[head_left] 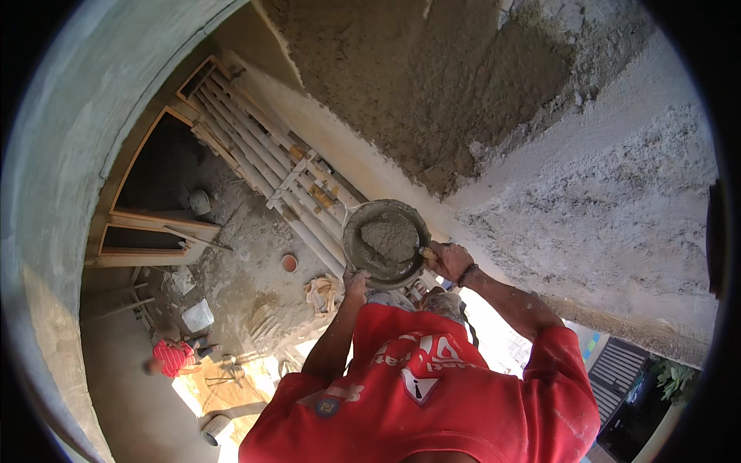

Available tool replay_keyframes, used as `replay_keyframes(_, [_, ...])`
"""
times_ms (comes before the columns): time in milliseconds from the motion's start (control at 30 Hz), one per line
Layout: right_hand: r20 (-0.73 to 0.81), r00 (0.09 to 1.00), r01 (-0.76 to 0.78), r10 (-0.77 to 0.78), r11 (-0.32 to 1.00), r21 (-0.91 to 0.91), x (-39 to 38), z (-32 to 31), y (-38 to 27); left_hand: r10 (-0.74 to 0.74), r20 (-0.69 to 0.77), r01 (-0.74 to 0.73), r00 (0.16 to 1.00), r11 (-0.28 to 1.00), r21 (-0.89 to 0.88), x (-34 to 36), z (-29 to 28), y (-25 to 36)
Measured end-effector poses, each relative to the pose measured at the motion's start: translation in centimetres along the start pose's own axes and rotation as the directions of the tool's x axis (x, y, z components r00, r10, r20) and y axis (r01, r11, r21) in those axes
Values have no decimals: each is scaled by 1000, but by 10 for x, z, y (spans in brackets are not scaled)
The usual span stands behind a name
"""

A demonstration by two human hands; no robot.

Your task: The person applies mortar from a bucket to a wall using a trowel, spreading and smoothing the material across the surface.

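Bucket: a round, dark, mortar-smeared bucket (pixel 349 251) is held in front of the person's body, its open top facing up.
Mortar: a grey heap (pixel 388 238) sits inside, below the rim.
Left hand: fingers closed on the bucket's near rim, at its lower left (pixel 356 284).
Right hand: curled at the bucket's right side (pixel 450 260), gripping a tan handle (pixel 428 253); what the handle belongs to is unclear.
Person: wears a red shirt (pixel 463 401) and a dark wristband (pixel 468 272).
Wall: rough and pale (pixel 602 201), with a brown plaster patch (pixel 432 77) above the bucket.
Poles: long pale poles (pixel 262 158) run diagonally, upper left of the bucket.
Floor below: a co-worker in red (pixel 174 356) and a reddish pot (pixel 289 263).
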State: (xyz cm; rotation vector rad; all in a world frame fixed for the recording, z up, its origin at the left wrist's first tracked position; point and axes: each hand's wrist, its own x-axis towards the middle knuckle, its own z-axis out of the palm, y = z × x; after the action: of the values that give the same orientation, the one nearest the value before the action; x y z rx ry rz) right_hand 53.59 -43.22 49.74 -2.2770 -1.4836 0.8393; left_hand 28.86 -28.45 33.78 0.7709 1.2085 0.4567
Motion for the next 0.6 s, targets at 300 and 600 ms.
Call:
replay_keyframes(300, [-64,956,287,-285,958,23,-22,-212,-136,-53,-101,57,994,997,44,-19,17,21])
replay_keyframes(600, [97,886,260,-453,660,705,-9,-328,-175,24,-118,-21,993,999,24,-30,24,14])
